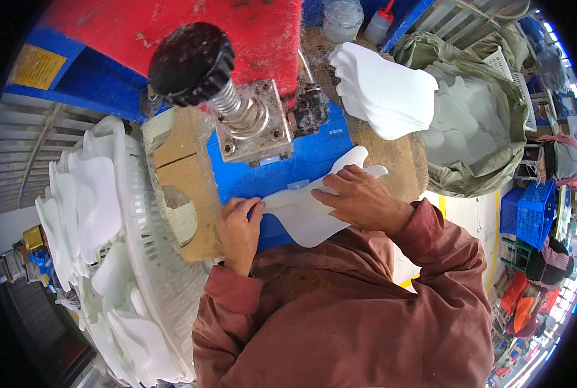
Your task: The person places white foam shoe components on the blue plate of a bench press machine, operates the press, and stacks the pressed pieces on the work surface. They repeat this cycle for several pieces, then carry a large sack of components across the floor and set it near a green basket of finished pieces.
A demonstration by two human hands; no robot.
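A white, curved, sheet-like cutout (311,223) that looks like soft foam lies across the blue work surface (236,178), its near lobe over the front edge. My left hand (240,229) pinches its narrow left end between thumb and fingertips. Further right, my right hand (359,200) grips the wider part with bent fingers, and the far end sticks out beyond them. Beyond the cutout stands the metal head (253,129) of a red machine (243,39), topped by a ribbed black knob (191,64).
Stacked white cutouts (385,90) rest on the brown board at the right, beside a green sack (495,171) full of more. At the left, a white plastic basket (139,213) holds several similar pieces. A clear tub (343,22) and a red-tipped bottle (379,26) stand behind.
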